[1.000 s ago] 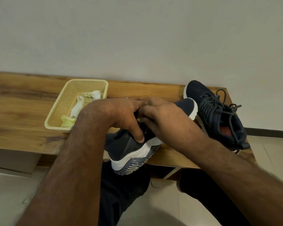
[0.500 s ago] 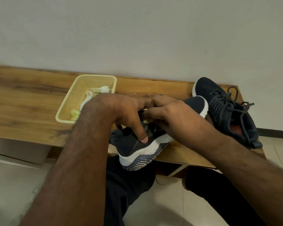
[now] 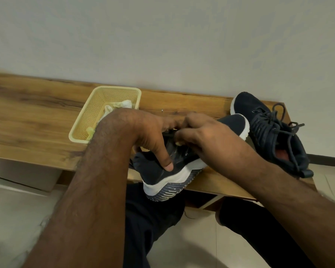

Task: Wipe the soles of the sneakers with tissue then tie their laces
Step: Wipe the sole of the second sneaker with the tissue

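A dark navy sneaker with a white midsole lies tilted at the front edge of the wooden bench, heel hanging over my lap. My left hand grips it from above, thumb pressed on its side. My right hand pinches the dark laces over the tongue; the laces are mostly hidden by my fingers. The second navy sneaker stands upright at the bench's right end, its laces loose. Crumpled white tissue lies in the yellow basket.
The yellow mesh basket sits on the bench just left of my left wrist. A pale wall runs behind the bench. Below are my dark trousers and a light tiled floor.
The view has shifted slightly, so bench and shoes sit further right in frame. My hands stay on the near sneaker, fingers working at the laces with little visible change.
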